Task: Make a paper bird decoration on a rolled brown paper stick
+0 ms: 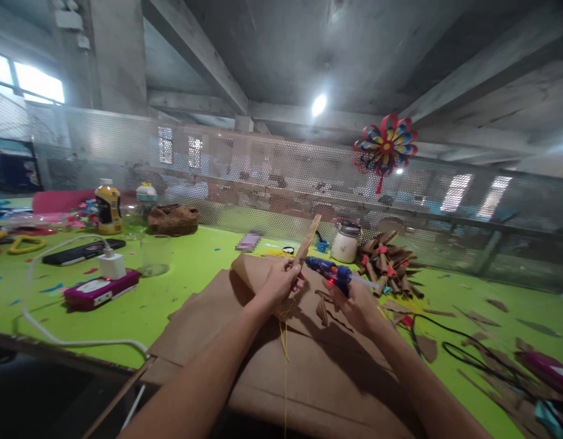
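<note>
"Okay, quick pass: what do we have in the left hand [285, 281]?"

"We see it closed on a brown strip [311, 236], fingers pinching the lower end. Narrow, flat-looking, paper or card, tilted up and away from us, with a paler yellowish edge. It's out in front, above the brown sheets [203, 320]."

"And the right hand [354, 300]?"

"Wrapped round a glue gun [329, 270]. Dark blue body, orange-red marks, small red light glowing low on it, translucent stick [366, 281] poking out the back. Nozzle points left, close to the strip; we can't tell if they touch."

"String?"

"Thin yellow string [285, 347], loosely bunched under the left hand, one strand trailing down over the sheets. We can't make out whether the fingers hold it."

"Surroundings, fast."

"Green table [180, 259], sheets stacked and overlapping, one edge curled up. Just right of the gun we log torn brown scraps [324, 311]; farther back, a pile of brown rolls [391, 268] with red bits, beside a whitish jar [346, 244]."
</note>
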### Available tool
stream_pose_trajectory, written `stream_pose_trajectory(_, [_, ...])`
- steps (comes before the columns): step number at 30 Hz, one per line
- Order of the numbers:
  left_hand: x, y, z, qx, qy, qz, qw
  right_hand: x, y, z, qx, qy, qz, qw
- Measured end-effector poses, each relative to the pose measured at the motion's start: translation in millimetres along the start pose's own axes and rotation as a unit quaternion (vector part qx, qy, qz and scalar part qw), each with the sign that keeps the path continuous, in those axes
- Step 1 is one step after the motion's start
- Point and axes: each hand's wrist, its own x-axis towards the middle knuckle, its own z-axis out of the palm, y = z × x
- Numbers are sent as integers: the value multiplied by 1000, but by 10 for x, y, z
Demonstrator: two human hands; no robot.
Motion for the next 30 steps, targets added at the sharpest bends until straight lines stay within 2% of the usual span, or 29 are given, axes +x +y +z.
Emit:
stream_pose_trajectory(6, [-2, 2, 10, 2, 14, -19, 1000, 9, 32, 3, -38, -7, 4, 999])
stream_pose_trajectory(11, [4, -26, -2, -24, 24, -29, 999, 23, 90, 3, -46, 14, -27, 998])
stream_pose_trajectory(16, [34, -42, -45, -83, 42, -61, 994, 91, 320, 19, -102, 69, -20, 992])
stream_pose_trajectory(18, [44, -21, -52, -128, 55, -92, 986, 141, 467, 1, -138, 66, -14, 988])
stream_pose_trajectory(20, [54, 3, -52, -161, 68, -122, 977, 197, 633, -41, -189, 60, 21, 980])
stream_pose_trajectory(23, [76, 11, -45, -176, 78, -149, 970, 283, 883, -130, -277, 23, 113, 954])
stream_pose_trajectory(30, [98, -47, -42, -179, 81, -145, 970, 391, 1315, -172, -331, -79, 214, 916])
